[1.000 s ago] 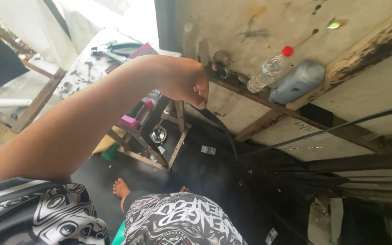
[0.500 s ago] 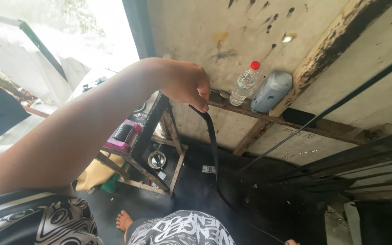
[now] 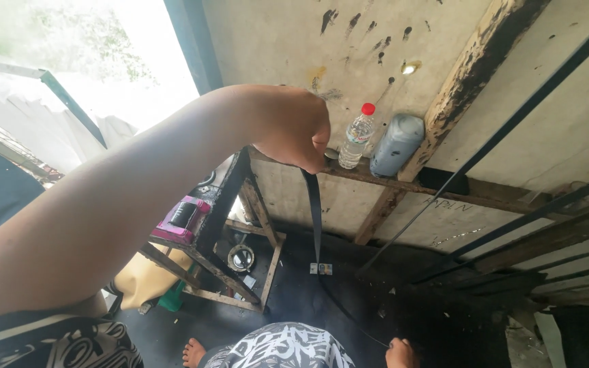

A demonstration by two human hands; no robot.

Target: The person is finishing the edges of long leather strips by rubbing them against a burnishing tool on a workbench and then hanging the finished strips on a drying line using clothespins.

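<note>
A stained wall point(image 3: 294, 41) with a ledge point(image 3: 403, 184). The left hand point(image 3: 293, 129) has its fingers clamped on a black strap point(image 3: 313, 211); swinging could topple the nearby bottle point(image 3: 356, 136).

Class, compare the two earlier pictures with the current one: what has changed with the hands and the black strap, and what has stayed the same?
The left hand keeps its grip on the black strap, which now hangs straighter and runs down to the right hand, newly in view at the bottom edge. The camera has swung, so the wall fills more of the view. The bottle and grey container remain on the ledge.
</note>
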